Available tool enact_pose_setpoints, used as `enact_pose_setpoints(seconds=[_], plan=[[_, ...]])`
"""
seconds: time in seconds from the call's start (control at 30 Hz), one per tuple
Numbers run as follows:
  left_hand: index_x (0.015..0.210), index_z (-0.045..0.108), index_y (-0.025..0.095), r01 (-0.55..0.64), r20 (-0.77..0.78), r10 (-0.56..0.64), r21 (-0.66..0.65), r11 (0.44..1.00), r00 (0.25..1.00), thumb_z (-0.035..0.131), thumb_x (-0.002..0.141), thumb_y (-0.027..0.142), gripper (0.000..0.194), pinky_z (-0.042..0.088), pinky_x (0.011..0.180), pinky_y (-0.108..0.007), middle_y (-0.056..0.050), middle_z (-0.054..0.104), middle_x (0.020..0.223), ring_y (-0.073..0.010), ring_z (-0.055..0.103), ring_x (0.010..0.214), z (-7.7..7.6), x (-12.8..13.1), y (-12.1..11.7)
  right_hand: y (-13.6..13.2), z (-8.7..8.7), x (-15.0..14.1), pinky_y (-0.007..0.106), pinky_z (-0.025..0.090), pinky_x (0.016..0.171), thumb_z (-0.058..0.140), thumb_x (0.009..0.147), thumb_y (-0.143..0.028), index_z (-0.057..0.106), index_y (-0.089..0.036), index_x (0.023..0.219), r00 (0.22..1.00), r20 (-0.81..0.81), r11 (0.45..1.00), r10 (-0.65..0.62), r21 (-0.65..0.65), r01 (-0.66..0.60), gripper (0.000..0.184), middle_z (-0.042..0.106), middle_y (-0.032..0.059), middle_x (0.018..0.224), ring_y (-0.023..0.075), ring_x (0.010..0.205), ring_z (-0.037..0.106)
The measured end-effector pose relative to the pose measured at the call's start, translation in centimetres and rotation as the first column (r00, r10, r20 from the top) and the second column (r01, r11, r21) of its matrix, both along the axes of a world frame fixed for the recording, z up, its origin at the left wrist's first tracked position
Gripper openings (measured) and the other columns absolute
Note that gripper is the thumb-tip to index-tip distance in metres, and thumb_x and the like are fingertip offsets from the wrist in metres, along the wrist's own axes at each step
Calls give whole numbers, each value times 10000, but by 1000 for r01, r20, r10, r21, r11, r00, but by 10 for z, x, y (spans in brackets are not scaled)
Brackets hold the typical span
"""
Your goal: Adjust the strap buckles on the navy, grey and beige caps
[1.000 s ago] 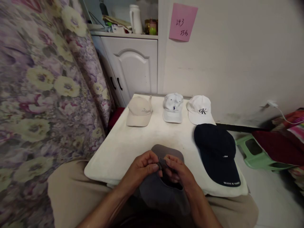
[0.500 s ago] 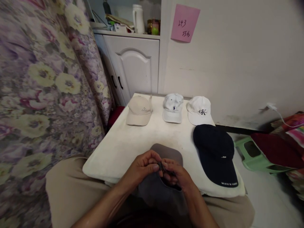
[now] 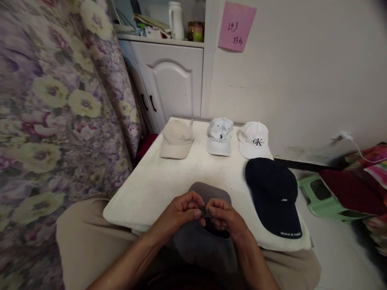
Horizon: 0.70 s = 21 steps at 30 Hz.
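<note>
A grey cap (image 3: pixel 205 245) lies at the near edge of the small white table (image 3: pixel 151 189), its back toward me. My left hand (image 3: pixel 179 213) and my right hand (image 3: pixel 225 219) meet at the cap's back strap, fingers pinched on the small dark buckle between them. A dark navy cap (image 3: pixel 273 193) lies just right of my right hand. Along the far edge sit a beige cap (image 3: pixel 177 139), a pale blue-white cap (image 3: pixel 219 136) and a white cap with black letters (image 3: pixel 254 140).
A flowered curtain (image 3: pixel 54 104) hangs close on the left. A white cabinet (image 3: pixel 169 80) stands behind the table, with a pink note (image 3: pixel 236 26) on the wall. A green plastic stool (image 3: pixel 323 193) and colourful cloth lie on the floor at right.
My hands stay pinched on the grey cap's strap, shifting only slightly. The view has drifted a little.
</note>
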State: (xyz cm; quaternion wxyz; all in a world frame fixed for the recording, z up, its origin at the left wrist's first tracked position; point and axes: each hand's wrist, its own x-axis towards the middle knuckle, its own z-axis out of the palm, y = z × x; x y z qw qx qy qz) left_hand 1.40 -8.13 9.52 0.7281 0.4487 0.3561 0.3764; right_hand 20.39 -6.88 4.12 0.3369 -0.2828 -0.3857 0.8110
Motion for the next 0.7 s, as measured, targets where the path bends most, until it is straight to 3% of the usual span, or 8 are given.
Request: enact_pose_setpoints(seconds=[0.23, 0.5, 0.7], plan=[[954, 577, 181, 20, -13, -20, 27, 999, 1000, 737, 799, 253, 234, 446, 691, -261, -6, 731, 699, -154, 663, 676, -1, 0, 1, -2, -3, -4, 222, 82, 378, 758, 742, -497, 532, -196, 710, 999, -29, 998, -15, -56, 13, 378, 507, -58, 500, 48, 387, 191], [927, 605, 171, 18, 2, -18, 1, 1000, 1000, 755, 785, 248, 221, 454, 674, -251, 7, 717, 712, -142, 666, 665, -2, 0, -2, -5, -4, -6, 212, 93, 370, 766, 739, -482, 516, -187, 712, 997, -72, 998, 7, -54, -11, 387, 637, 1, 611, 35, 384, 214], [859, 604, 162, 30, -4, -30, 24, 999, 1000, 771, 771, 258, 212, 448, 662, -249, 10, 702, 707, -138, 663, 649, -1, -2, -2, -5, -1, -5, 218, 95, 378, 763, 738, -496, 523, -187, 693, 999, -34, 999, 31, -19, -32, 393, 571, -32, 545, 36, 376, 217]])
